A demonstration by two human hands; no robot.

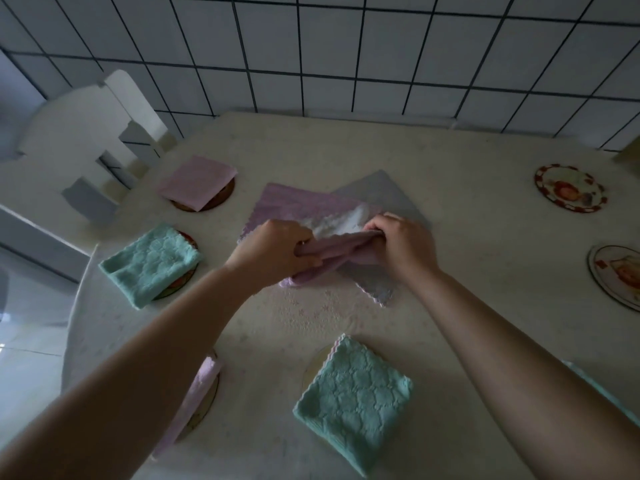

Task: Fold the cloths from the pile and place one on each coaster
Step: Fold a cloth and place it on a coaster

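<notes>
Your left hand [277,251] and right hand [401,247] both grip the bunched lilac fleece cloth [332,251] over the grey cloth [377,192], frame centre, on the cream table [450,202].

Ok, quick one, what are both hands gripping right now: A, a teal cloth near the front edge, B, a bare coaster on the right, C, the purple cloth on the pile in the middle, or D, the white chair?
C: the left hand and right hand both pinch the purple cloth over the middle pile, mid-fold.
</notes>
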